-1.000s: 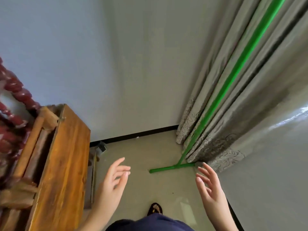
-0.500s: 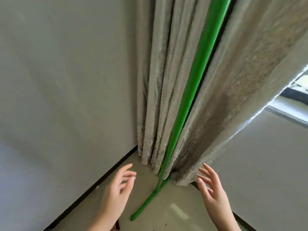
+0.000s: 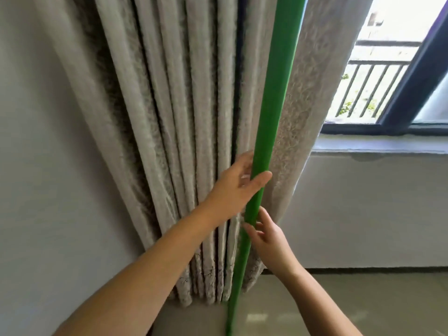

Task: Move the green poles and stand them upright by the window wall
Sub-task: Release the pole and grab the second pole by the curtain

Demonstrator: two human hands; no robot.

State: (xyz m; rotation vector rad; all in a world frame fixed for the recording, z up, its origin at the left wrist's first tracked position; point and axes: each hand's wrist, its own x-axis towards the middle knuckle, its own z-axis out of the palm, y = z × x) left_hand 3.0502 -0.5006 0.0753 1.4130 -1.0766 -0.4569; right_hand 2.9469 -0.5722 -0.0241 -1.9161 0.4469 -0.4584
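A long green pole (image 3: 276,93) stands nearly upright against the grey curtain (image 3: 184,132), running from the top of the view down to the floor. My left hand (image 3: 236,187) wraps around it at mid-height, thumb across the front and fingers behind. Just below, my right hand (image 3: 265,232) touches the pole with spread fingertips and is not closed on it. No second pole shows in this view.
A plain wall (image 3: 48,166) is to the left of the curtain. A dark-framed window (image 3: 392,127) with a railing outside is at the right, above a low wall (image 3: 363,209). Pale floor (image 3: 363,299) lies below.
The view has lifted from the floor to the curtain. Both hands rose from hovering open to the pole; my left hand has closed around it and my right now touches it.
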